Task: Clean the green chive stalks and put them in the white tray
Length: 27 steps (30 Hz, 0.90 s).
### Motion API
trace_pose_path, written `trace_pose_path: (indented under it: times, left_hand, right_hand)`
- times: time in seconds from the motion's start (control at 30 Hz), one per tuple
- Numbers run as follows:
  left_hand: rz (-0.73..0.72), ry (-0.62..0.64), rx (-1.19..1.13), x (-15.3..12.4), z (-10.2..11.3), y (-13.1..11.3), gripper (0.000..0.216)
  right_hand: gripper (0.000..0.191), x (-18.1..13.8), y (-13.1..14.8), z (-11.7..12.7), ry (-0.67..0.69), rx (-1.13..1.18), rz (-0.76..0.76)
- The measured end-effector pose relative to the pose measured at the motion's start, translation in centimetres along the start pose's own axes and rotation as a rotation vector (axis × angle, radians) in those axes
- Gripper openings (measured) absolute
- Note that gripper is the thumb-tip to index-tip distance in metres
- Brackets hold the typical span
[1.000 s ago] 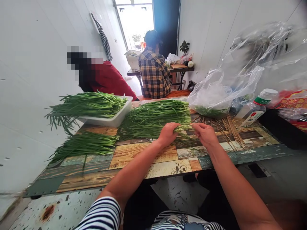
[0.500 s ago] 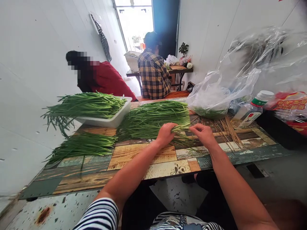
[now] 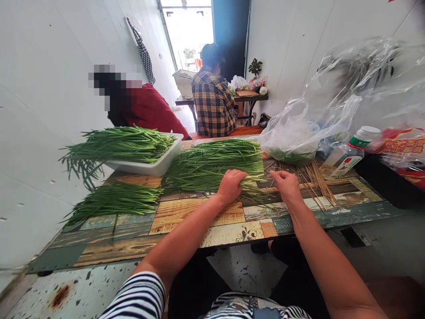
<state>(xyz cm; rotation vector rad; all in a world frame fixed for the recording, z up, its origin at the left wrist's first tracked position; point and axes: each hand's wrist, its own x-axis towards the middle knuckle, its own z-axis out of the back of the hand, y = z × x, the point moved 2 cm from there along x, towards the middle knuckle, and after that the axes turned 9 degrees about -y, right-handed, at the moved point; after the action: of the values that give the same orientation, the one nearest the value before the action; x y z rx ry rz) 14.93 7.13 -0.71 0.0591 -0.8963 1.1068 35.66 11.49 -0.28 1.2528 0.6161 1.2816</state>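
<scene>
My left hand [image 3: 231,186] is closed around a small bunch of garlic chives [image 3: 253,178], whose pale stem ends stick out to the right. A short gap away, my right hand [image 3: 287,186] pinches thumb and fingers together beside those ends; whatever is between the fingertips is too small to make out. Behind my left hand a wide pile of chives [image 3: 215,159] lies on the table. Loose chive bits [image 3: 257,195] are scattered below the bunch. Thin wooden skewers [image 3: 321,184] lie just right of my right hand.
A white tray [image 3: 162,167] heaped with chives stands at the left, with a smaller chive pile [image 3: 122,199] before it. On the right are a clear plastic bag [image 3: 292,133], a bottle [image 3: 352,153] and a black container [image 3: 381,181]. Two people sit beyond the table [image 3: 199,210].
My right hand has moved slightly right, away from the stem ends it was touching. The left hand keeps its hold on the bunch, nearly unmoved.
</scene>
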Motion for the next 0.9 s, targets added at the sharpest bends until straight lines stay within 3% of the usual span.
trace_pose_path:
  times: [0.1, 0.27, 0.4, 0.6, 0.73, 0.9]
  left_hand:
    - [0.060, -0.132, -0.017, 0.2, 0.7, -0.1, 0.026]
    - [0.119, -0.284, -0.097, 0.4, 1.7, -0.2, 0.028]
    - [0.159, -0.291, -0.081, 0.4, 1.7, 0.1, 0.025]
    - [0.132, -0.252, -0.122, 0.4, 1.7, -0.3, 0.036]
    - [0.121, -0.178, -0.102, 0.5, 1.7, -0.4, 0.032]
    - [0.032, -0.053, -0.108, 0.2, 0.9, -0.4, 0.031]
  right_hand:
    - [0.042, -0.1, 0.5, 0.2, -0.037, -0.140, 0.135]
    - [0.015, -1.2, 0.7, -1.2, 0.224, -0.343, 0.475]
    - [0.014, -1.6, -0.1, -2.0, 0.348, -0.491, 0.579]
    - [0.014, -1.8, -0.1, -1.9, 0.391, -0.436, 0.678]
    - [0.016, -1.8, 0.6, -1.8, 0.333, -0.318, 0.641]
    - [0.025, -1.7, 1.0, -1.8, 0.333, -0.102, 0.328]
